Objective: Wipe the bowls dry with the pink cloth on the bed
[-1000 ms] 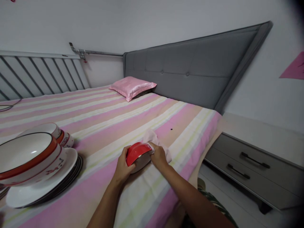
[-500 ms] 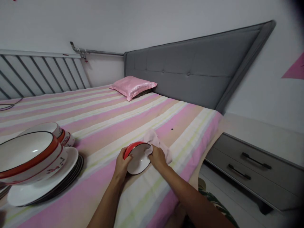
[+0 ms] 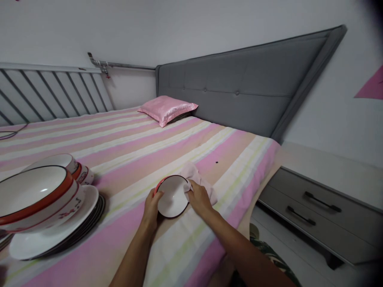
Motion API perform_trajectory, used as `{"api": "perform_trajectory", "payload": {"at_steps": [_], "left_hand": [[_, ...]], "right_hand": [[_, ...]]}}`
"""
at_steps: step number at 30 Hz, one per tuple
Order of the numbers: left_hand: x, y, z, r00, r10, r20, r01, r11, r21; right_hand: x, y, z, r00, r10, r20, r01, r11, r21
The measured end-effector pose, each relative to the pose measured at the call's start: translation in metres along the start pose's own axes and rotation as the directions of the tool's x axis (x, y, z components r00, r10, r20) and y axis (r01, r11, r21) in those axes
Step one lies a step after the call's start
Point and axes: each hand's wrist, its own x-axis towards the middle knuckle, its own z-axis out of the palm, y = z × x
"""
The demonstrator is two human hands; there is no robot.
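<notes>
A small bowl (image 3: 171,195), red outside and white inside, is tipped so its white inside faces me, just above the striped bed cover. My left hand (image 3: 151,209) grips its left rim with fingers curled. My right hand (image 3: 200,198) is closed on a pale pink cloth (image 3: 195,175) and presses it against the bowl's right rim. The cloth trails behind the hand onto the bed.
At the left, a stack of white plates (image 3: 56,235) carries a large red-rimmed bowl (image 3: 36,197), with a smaller bowl (image 3: 73,165) behind it. A pink pillow (image 3: 167,109) lies by the grey headboard (image 3: 239,91). A grey drawer unit (image 3: 317,209) stands right of the bed.
The bowl has turned from its red outside facing me to its white inside facing me. Both hands kept their hold and moved little.
</notes>
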Motion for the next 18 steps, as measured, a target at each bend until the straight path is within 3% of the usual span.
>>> {"api": "perform_trajectory", "payload": {"at_steps": [6, 11, 15, 18], "left_hand": [[0.002, -0.001, 0.001, 0.997, -0.018, -0.077, 0.019, 1.000, 0.007], [0.003, -0.003, 0.001, 0.993, -0.004, -0.118, 0.004, 1.000, 0.005], [0.004, -0.004, 0.002, 0.996, 0.017, -0.083, -0.019, 1.000, -0.021], [0.005, -0.005, 0.002, 0.997, 0.050, -0.050, -0.053, 0.997, -0.051]], "right_hand": [[0.000, -0.002, -0.006, 0.998, 0.022, -0.062, -0.020, 0.999, 0.037], [0.009, -0.004, -0.009, 0.996, 0.029, -0.087, 0.002, 0.943, 0.333], [0.015, -0.012, -0.004, 0.980, -0.161, -0.116, 0.199, 0.803, 0.562], [0.013, -0.017, 0.002, 0.937, -0.348, -0.027, 0.318, 0.818, 0.479]]}}
